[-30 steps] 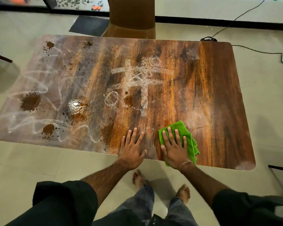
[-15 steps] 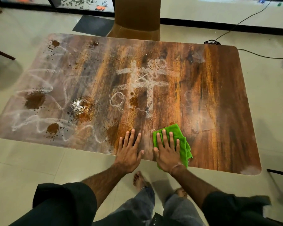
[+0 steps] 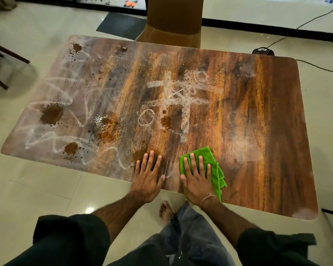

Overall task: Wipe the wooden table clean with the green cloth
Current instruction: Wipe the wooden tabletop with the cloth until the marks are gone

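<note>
The wooden table point(image 3: 258, 112) fills the view, marked with white chalk scribbles point(image 3: 181, 96) in the middle and at the left, and brown powder spots point(image 3: 51, 114). A folded green cloth point(image 3: 215, 167) lies near the front edge, right of centre. My right hand point(image 3: 196, 179) presses flat on the cloth with straight fingers. My left hand point(image 3: 148, 173) rests flat on the bare wood just left of it, fingers spread.
A brown cardboard box point(image 3: 173, 20) stands behind the far edge. A dark mat point(image 3: 121, 25) lies on the tiled floor beside it. A black cable point(image 3: 315, 66) runs at the far right. Chair legs point(image 3: 0, 60) show at the left.
My right hand has slid the green cloth to the left along the front edge, closer to my left hand. The left hand has stayed flat on the table.
</note>
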